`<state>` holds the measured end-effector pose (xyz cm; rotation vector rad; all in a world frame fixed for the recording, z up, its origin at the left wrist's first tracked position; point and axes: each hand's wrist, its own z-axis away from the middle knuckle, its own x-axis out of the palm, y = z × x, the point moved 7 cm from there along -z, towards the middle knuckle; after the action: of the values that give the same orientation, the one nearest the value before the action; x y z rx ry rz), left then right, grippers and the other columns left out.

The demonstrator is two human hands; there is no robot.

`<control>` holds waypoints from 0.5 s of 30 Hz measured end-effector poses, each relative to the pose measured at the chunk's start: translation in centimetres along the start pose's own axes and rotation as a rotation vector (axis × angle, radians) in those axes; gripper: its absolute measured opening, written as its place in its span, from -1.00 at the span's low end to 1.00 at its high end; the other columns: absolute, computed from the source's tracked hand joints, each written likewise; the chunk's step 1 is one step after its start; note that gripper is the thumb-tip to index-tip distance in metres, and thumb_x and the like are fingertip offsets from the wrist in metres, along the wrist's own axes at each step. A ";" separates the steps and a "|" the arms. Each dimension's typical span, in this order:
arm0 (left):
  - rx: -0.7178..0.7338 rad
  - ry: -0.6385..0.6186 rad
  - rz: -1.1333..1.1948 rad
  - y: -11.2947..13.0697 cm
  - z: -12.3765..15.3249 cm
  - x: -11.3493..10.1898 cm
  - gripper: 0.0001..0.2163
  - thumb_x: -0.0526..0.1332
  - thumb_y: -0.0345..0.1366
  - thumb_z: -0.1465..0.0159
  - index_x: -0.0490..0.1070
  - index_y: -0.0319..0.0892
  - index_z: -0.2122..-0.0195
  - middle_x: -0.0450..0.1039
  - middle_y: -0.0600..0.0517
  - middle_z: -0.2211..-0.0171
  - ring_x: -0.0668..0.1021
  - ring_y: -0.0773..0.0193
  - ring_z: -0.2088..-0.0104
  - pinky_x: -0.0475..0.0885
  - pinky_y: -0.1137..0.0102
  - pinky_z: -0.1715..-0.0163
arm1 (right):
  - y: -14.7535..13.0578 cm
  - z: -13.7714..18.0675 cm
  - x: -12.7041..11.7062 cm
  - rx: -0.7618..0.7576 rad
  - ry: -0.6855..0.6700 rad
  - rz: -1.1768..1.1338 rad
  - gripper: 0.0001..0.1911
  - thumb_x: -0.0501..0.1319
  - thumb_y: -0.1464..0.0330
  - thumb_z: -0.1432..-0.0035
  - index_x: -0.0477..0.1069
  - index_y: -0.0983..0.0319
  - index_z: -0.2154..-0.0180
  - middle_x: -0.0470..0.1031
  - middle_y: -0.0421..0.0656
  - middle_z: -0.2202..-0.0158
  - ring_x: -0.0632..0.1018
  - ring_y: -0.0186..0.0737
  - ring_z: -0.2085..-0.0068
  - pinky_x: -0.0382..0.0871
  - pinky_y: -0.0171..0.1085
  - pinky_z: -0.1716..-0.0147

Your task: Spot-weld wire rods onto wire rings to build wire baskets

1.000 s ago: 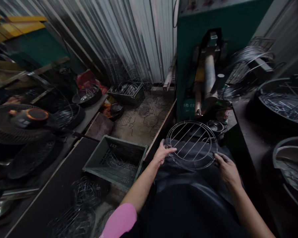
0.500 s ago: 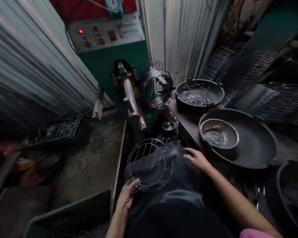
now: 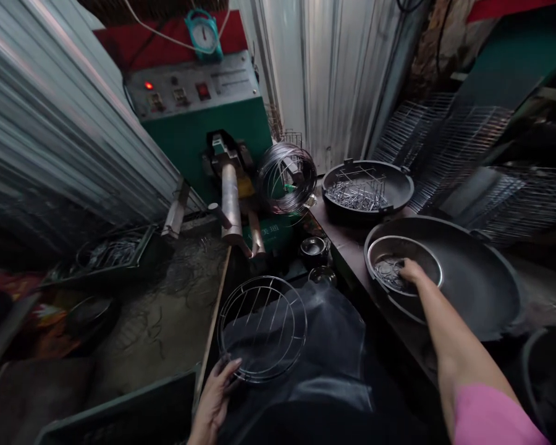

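Note:
My left hand point(image 3: 219, 392) grips a round wire rack point(image 3: 262, 377) by its near rim, thumb on top. The rack has double rings with thin bars across and tilts over the dark apron point(image 3: 333, 346) on my lap. To the right, my right hand point(image 3: 411, 272) dips into a steel bowl point(image 3: 433, 254). Its fingers are bunched together among small bent wire pieces point(image 3: 388, 272); what they pinch is hidden. This bowl sits inside a wide black pan point(image 3: 479, 284).
Ahead stands a green machine point(image 3: 204, 123) with a protruding metal arm point(image 3: 230, 194). A wire coil point(image 3: 287, 179) hangs beside it. Another black pan point(image 3: 398, 185) holds wire parts. Wire grids point(image 3: 477, 136) lean at the right; a green bin point(image 3: 120, 402) is at lower left.
My right hand has moved from beside the apron rightward into the steel bowl, and its fingers have drawn together. My left hand still holds the rack. The view has tipped up slightly.

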<state>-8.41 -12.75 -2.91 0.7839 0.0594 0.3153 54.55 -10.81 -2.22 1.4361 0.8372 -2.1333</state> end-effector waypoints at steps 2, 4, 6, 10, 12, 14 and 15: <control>-0.019 0.028 0.026 -0.1 -0.1 -0.3 -0.81 0.24 -0.52 -0.07 0.38 -0.18 0.29 0.48 0.08 0.36 0.55 0.36 0.42 0.45 0.45 0.35 | -0.2 -0.6 0.7 -0.067 -0.043 -0.004 -0.61 0.21 0.50 0.12 0.48 0.27 0.15 0.53 -0.03 0.24 0.52 -0.09 0.19 0.36 -0.28 0.22; -0.054 0.062 0.042 -0.3 -0.3 -0.4 -0.89 0.19 -0.53 -0.11 0.39 -0.20 0.36 0.47 0.08 0.38 0.54 0.39 0.43 0.46 0.46 0.33 | -0.3 -1.1 0.8 -0.118 -0.047 -0.001 -0.61 0.17 0.49 0.05 0.46 0.26 0.11 0.51 -0.05 0.17 0.50 -0.12 0.13 0.33 -0.31 0.17; -0.089 0.085 0.056 -0.5 -0.5 -0.3 -0.90 0.16 -0.52 -0.15 0.39 -0.21 0.40 0.46 0.07 0.41 0.53 0.39 0.45 0.47 0.43 0.29 | -0.6 -1.3 0.7 -0.140 -0.019 0.018 -0.54 0.11 0.49 -0.02 0.37 0.33 -0.01 0.42 0.04 0.02 0.44 -0.09 0.03 0.29 -0.28 0.09; -0.113 0.107 0.047 -0.8 -1.1 -0.3 -0.90 0.14 -0.51 -0.15 0.40 -0.21 0.39 0.45 0.03 0.39 0.54 0.36 0.45 0.47 0.36 0.23 | -2.8 -0.7 1.3 -0.194 -0.004 0.073 -0.45 0.10 0.52 -0.02 0.27 0.28 -0.11 0.26 0.03 -0.14 0.32 -0.05 -0.09 0.22 -0.23 0.00; -0.109 0.111 0.041 -0.9 -1.3 -0.6 -0.90 0.14 -0.51 -0.15 0.40 -0.22 0.39 0.45 0.02 0.38 0.54 0.35 0.44 0.48 0.35 0.23 | -4.1 -0.2 1.7 -0.236 -0.044 0.096 -0.50 0.13 0.55 0.02 0.40 0.17 0.01 0.35 -0.08 -0.08 0.36 -0.10 -0.06 0.24 -0.27 0.04; -0.106 0.110 0.053 -1.1 -1.4 -1.0 -0.90 0.13 -0.52 -0.16 0.40 -0.22 0.38 0.44 0.02 0.39 0.53 0.35 0.44 0.48 0.35 0.24 | -4.5 0.4 1.3 -0.253 -0.077 0.118 -0.60 0.17 0.57 0.07 0.51 0.15 0.17 0.46 -0.11 0.06 0.41 -0.12 0.02 0.26 -0.30 0.09; -0.106 0.109 0.062 -1.2 -1.4 -1.2 -0.89 0.12 -0.52 -0.16 0.39 -0.22 0.37 0.44 0.02 0.39 0.53 0.35 0.44 0.48 0.35 0.24 | -4.2 0.7 0.6 -0.243 -0.075 0.130 -0.65 0.18 0.57 0.08 0.53 0.17 0.23 0.49 -0.09 0.12 0.43 -0.12 0.05 0.26 -0.30 0.11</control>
<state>-9.45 -12.92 -4.86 0.6639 0.1198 0.4164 51.13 -8.24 -1.54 1.2435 0.9134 -1.9036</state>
